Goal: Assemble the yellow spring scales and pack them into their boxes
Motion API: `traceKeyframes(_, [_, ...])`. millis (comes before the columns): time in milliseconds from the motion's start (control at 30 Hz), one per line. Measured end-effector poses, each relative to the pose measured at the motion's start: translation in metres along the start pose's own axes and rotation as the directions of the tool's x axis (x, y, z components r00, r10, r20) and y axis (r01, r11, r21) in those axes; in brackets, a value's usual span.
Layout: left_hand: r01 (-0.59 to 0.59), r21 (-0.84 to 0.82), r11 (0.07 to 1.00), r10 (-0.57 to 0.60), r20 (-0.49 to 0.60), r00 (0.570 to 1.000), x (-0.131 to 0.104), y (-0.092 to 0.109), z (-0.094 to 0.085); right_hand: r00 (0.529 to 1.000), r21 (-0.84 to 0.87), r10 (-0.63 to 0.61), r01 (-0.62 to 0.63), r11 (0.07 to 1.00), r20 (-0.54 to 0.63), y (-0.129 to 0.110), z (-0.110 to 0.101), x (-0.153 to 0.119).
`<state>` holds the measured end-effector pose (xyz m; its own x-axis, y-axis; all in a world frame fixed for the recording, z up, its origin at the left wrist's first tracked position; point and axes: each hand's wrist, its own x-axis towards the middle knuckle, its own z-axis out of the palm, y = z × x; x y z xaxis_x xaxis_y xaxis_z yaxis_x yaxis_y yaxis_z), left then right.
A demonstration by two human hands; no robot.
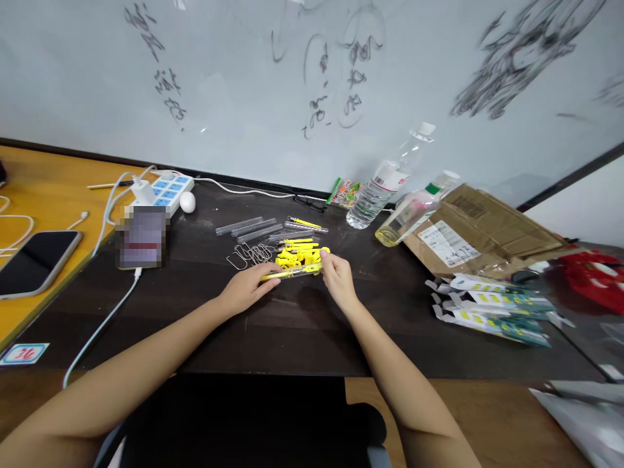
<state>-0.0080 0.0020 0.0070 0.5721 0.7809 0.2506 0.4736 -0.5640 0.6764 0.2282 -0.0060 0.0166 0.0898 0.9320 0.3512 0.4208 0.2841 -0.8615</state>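
Left of the frame's centre, bent wire hooks (253,254) lie near your left hand (247,288), which holds one end of the slim clear-and-yellow piece (294,272). That piece sits mid-frame, beside loose yellow parts (291,260). Your right hand (338,277) pinches its other end. You seem to be aligning it; the next move calls for steady ends.

Whiteboard (229,91) stands behind the desk (273,338), bearing black handwritten characters and, at upper right, a sketched figure; small patches of glare noted on its surface. Desk top is dark brown, with a numbered label at its front left corner. Yellow-orange tabletop (53,175) adjoins at left. Pale wall (568,201) at far right. Floor (370,390) below is brown.
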Motion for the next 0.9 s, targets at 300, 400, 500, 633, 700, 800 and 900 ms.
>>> traceKeyframes(300, [0.05,0.018,0.999,-0.05,-0.006,0.999,0.003,-0.002,-0.002,0.997,0.035,0.046,-0.049,0.998,0.067,0.0,0.002,-0.002])
traceKeyframes(400, [0.089,0.063,0.994,-0.088,-0.02,0.996,0.002,0.0,-0.005,0.997,0.045,0.053,-0.056,0.997,0.06,-0.001,-0.001,0.001])
traceKeyframes(500, [0.133,0.119,0.984,-0.131,-0.028,0.991,0.001,0.001,-0.008,1.0,0.001,0.017,-0.017,1.0,-0.022,0.001,-0.012,0.008])
traceKeyframes(633, [0.171,0.162,0.972,-0.165,-0.05,0.985,0.001,0.0,-0.01,0.981,-0.222,-0.068,0.026,0.975,-0.183,0.011,-0.036,0.022])
traceKeyframes(700, [0.179,0.175,0.968,-0.171,-0.06,0.983,0.001,-0.001,-0.01,0.983,-0.337,-0.078,0.017,0.942,-0.169,0.019,-0.044,0.027])
traceKeyframes(800, [0.174,0.178,0.969,-0.165,-0.064,0.984,0.001,-0.002,-0.01,0.993,-0.475,-0.096,0.05,0.879,-0.074,0.031,-0.047,0.031])
traceKeyframes(900, [0.17,0.178,0.969,-0.161,-0.064,0.985,0.001,-0.002,-0.009,0.99,-0.56,-0.128,0.135,0.818,0.052,0.041,-0.044,0.033])
